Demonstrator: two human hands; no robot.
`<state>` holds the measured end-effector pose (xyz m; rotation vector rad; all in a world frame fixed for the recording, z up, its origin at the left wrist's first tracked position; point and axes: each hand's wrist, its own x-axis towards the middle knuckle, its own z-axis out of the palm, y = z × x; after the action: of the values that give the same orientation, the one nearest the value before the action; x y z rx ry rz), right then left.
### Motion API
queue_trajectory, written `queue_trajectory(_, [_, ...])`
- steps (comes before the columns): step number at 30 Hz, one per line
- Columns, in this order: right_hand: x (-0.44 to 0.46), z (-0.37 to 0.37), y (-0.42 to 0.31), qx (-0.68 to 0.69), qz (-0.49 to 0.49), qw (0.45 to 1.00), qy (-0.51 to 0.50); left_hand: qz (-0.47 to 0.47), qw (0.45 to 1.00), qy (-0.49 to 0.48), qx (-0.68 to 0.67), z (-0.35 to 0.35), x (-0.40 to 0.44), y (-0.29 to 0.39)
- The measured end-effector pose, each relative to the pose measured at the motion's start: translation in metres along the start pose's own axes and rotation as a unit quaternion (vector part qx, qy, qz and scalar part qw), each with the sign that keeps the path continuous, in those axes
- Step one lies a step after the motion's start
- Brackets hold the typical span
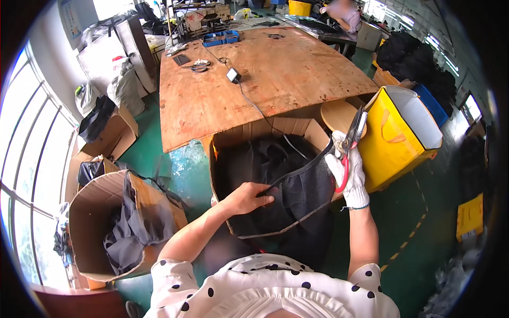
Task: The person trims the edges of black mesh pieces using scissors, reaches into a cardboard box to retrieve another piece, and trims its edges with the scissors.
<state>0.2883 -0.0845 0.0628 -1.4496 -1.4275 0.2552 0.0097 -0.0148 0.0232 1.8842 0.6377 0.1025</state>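
Observation:
My bare left hand [245, 198] pinches the dark edge of a piece of black mesh fabric [305, 188]. The mesh is stretched to the right over an open cardboard box [220, 183], which has more black fabric [265, 156] inside. My right hand [352, 177] wears a white knitted glove and is closed around red-handled scissors [345, 172], blades pointing up and away from me. The upper right corner of the mesh meets the gloved fingers; whether they grip it too is hard to make out.
A wooden table [286, 69] stands ahead, with a small device [233, 75] whose cable runs toward the box. At right is a yellow bag [395, 138]; at left, another cardboard box [87, 228] with dark fabric. A person [347, 24] is at the far end.

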Motion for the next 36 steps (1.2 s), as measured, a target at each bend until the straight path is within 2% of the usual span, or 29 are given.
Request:
queue_trajectory(2, [0.002, 0.0, -0.003, -0.016, -0.004, 1.0, -0.005, 0.059, 0.985, 0.142, -0.073, 0.003, -0.001, -0.005])
queue_trajectory(3, [0.002, 0.0, -0.002, 0.004, 0.018, 1.0, -0.006, 0.03, 0.984, 0.138, -0.111, -0.002, -0.002, -0.007])
queue_trajectory(5, [0.002, 0.002, -0.003, 0.026, 0.04, 0.999, -0.007, -0.038, 0.99, 0.091, -0.101, -0.017, -0.015, 0.014])
queue_trajectory(6, [0.002, 0.003, -0.007, 0.009, 0.031, 0.999, -0.01, -0.039, 0.99, 0.093, -0.1, -0.022, -0.016, 0.006])
queue_trajectory(8, [0.0, 0.005, -0.004, -0.01, 0.027, 0.999, -0.02, 0.03, 0.952, -0.046, -0.301, -0.029, -0.014, -0.011])
queue_trajectory(9, [-0.003, 0.008, -0.001, -0.008, 0.027, 0.999, -0.02, 0.028, 0.952, -0.045, -0.3, -0.026, -0.012, -0.016])
queue_trajectory(11, [-0.007, 0.015, 0.004, 0.069, 0.037, 0.997, -0.004, 0.157, 0.901, -0.012, -0.403, -0.019, -0.008, -0.015])
queue_trajectory(13, [-0.008, 0.019, 0.011, 0.058, 0.01, 0.998, -0.004, 0.186, 0.898, -0.049, -0.396, -0.022, 0.0, -0.036])
queue_trajectory(14, [-0.008, 0.019, 0.017, 0.23, 0.068, 0.97, -0.036, 0.169, 0.845, -0.087, -0.5, -0.017, 0.001, -0.036])
queue_trajectory(15, [-0.007, 0.02, 0.028, 0.303, 0.084, 0.948, -0.048, 0.148, 0.779, -0.123, -0.596, -0.012, 0.001, -0.036])
queue_trajectory(16, [-0.004, 0.022, 0.032, 0.375, 0.102, 0.92, -0.056, 0.181, 0.73, -0.176, -0.635, -0.005, 0.005, -0.037])
queue_trajectory(17, [-0.002, 0.023, 0.034, 0.442, 0.122, 0.887, -0.063, 0.146, 0.755, -0.148, -0.622, -0.002, 0.004, -0.039])
queue_trajectory(19, [-0.002, 0.026, 0.034, 0.482, 0.192, 0.855, -0.017, 0.145, 0.756, -0.121, -0.627, 0.002, 0.004, -0.039])
queue_trajectory(20, [0.0, 0.025, 0.036, 0.527, 0.21, 0.824, 0.0, 0.144, 0.757, -0.12, -0.626, 0.002, 0.005, -0.041])
queue_trajectory(21, [0.004, 0.021, 0.036, 0.594, 0.229, 0.771, 0.017, 0.153, 0.77, -0.086, -0.613, 0.001, 0.007, -0.046])
queue_trajectory(22, [0.001, 0.016, 0.033, 0.677, 0.253, 0.69, 0.037, 0.162, 0.782, -0.051, -0.599, -0.002, 0.007, -0.049])
queue_trajectory(23, [-0.001, 0.007, 0.018, 0.806, 0.275, 0.518, 0.076, 0.162, 0.783, -0.047, -0.598, -0.007, 0.004, -0.042])
queue_trajectory(24, [-0.002, -0.002, 0.002, 0.892, 0.29, 0.322, 0.127, 0.157, 0.817, -0.007, -0.555, -0.014, 0.0, -0.034])
queue_trajectory(25, [-0.016, -0.011, 0.01, 0.884, 0.273, 0.355, 0.134, 0.151, 0.846, 0.033, -0.51, -0.019, -0.005, -0.022])
queue_trajectory(27, [-0.055, -0.024, 0.016, 0.786, 0.236, 0.558, 0.125, 0.123, 0.849, 0.058, -0.51, -0.022, -0.008, -0.011])
queue_trajectory(28, [-0.07, -0.023, 0.009, 0.774, 0.243, 0.575, 0.103, 0.126, 0.857, 0.048, -0.498, -0.024, -0.006, -0.012])
queue_trajectory(30, [-0.079, -0.012, -0.014, 0.827, 0.252, 0.501, -0.043, 0.124, 0.864, 0.031, -0.488, -0.023, -0.001, -0.014])
queue_trajectory(32, [-0.085, 0.007, -0.031, 0.916, 0.288, 0.258, -0.108, 0.129, 0.878, 0.016, -0.461, -0.02, 0.004, -0.012])
queue_trajectory(34, [-0.096, 0.022, -0.044, 0.762, 0.461, 0.419, -0.178, 0.132, 0.876, 0.01, -0.463, -0.016, 0.007, -0.015])
queue_trajectory(36, [-0.109, 0.036, -0.051, 0.613, 0.434, 0.599, -0.276, 0.137, 0.875, 0.011, -0.465, -0.016, 0.008, -0.015])
